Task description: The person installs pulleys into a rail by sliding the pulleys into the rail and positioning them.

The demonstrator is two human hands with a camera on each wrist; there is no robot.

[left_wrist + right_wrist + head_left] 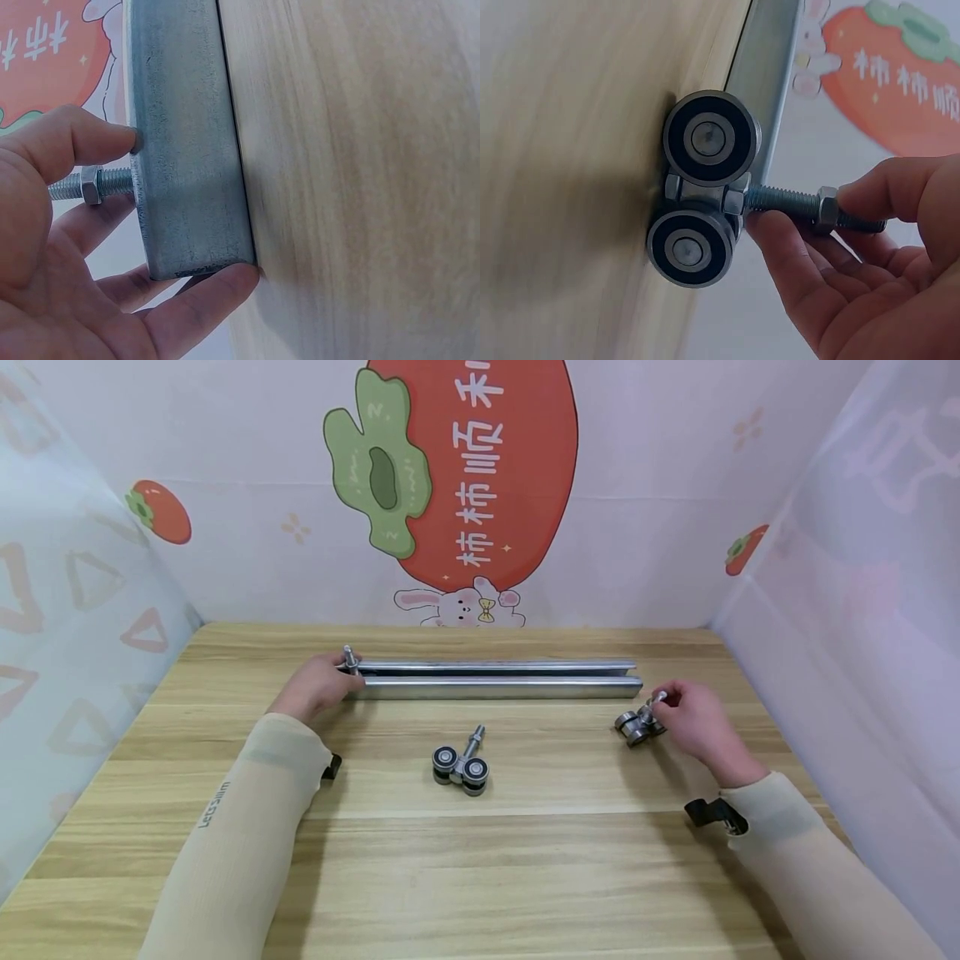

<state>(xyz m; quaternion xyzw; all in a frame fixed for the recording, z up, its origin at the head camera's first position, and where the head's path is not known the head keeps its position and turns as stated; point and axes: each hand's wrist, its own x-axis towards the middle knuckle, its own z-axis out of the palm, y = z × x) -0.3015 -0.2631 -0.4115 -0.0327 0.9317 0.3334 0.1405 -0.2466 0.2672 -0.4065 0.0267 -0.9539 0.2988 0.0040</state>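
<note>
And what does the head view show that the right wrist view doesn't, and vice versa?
Head only: the left hand at one end of the rail, a bolt there, and the loose roller.
Right wrist only: the nut and clear threads on the held roller.
Both: the right hand holding that roller, the rail, the table and the wall print.

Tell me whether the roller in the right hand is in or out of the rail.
Out: the roller shows wholly outside the rail, near its right end, with the right hand pinching the roller's bolt.
</note>
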